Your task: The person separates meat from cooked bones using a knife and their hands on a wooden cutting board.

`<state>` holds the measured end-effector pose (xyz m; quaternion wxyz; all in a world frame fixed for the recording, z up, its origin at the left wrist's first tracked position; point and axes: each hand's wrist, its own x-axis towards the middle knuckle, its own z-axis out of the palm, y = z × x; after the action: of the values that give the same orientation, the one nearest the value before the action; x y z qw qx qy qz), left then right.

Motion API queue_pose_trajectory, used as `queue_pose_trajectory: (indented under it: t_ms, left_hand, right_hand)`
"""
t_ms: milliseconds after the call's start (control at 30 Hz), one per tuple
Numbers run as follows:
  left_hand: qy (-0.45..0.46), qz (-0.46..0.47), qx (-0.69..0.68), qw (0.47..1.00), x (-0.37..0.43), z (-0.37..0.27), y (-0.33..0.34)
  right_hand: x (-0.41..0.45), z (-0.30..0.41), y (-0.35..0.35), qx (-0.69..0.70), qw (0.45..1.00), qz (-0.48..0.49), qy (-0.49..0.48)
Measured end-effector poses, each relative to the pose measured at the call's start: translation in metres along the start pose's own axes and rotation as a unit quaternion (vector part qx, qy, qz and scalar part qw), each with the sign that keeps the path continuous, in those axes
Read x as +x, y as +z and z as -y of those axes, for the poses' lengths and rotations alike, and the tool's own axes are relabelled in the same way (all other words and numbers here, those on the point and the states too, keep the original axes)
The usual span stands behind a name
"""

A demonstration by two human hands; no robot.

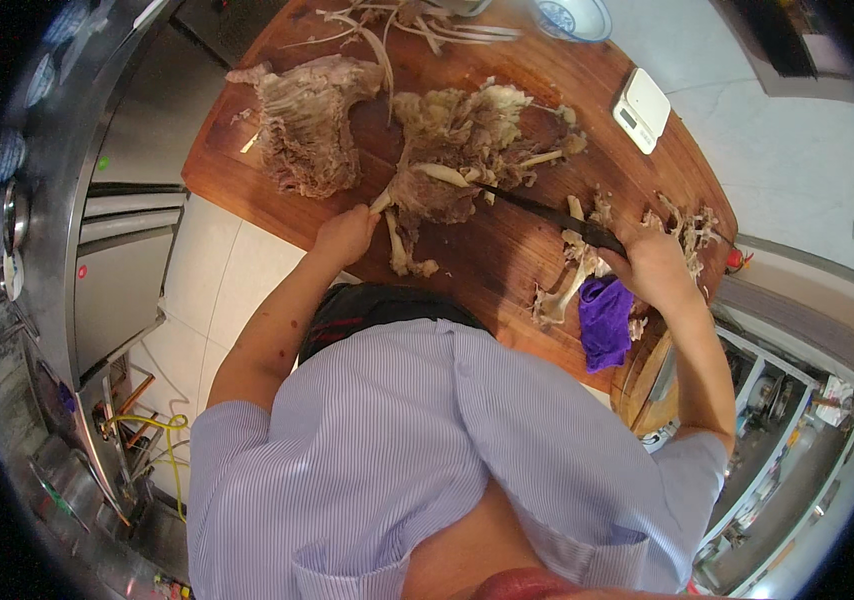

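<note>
My left hand (350,233) grips the end of a bone (382,201) that sticks out of a large piece of cooked meat (449,146). Bare bone also shows on the near side of that meat. In my right hand (650,264) is the handle of a knife with a long dark blade (539,208). The blade points left, and its tip is at the meat beside an exposed bone (442,175). Whether the tip is inside the meat, I cannot tell. Another bone (397,244) with a knobbly end hangs toward me from the same piece.
A slab of cooked rib meat (314,124) lies at the left of the wooden table (487,259). Long stripped bones (427,26) lie at the back, near a blue-patterned bowl (573,19). A white kitchen scale (642,110), scattered bones (566,296) and a purple cloth (605,322) are at the right.
</note>
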<state>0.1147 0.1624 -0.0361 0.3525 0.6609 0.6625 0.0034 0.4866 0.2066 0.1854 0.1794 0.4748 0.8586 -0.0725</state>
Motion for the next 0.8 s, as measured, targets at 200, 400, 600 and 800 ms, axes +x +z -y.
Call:
queue_pose_trajectory:
  t_ms: [200,400,600,800]
  left_hand:
    - [0.016,-0.023,-0.001,1.0,0.001,0.001,0.003]
    - [-0.002,0.026,-0.012,1.0,0.004,0.003,0.002]
    - [-0.006,0.023,-0.046,0.999,0.009,0.007,0.003]
    - [-0.002,0.06,-0.102,0.993,0.014,0.007,0.002]
  right_hand:
    - [0.005,0.014,-0.009,0.054,0.999,0.002,0.001]
    - [0.021,0.027,-0.008,0.096,0.993,0.052,0.051]
    - [0.024,0.044,0.001,-0.013,0.997,0.071,0.022]
    - [0.023,0.044,-0.001,-0.307,0.951,-0.005,-0.038]
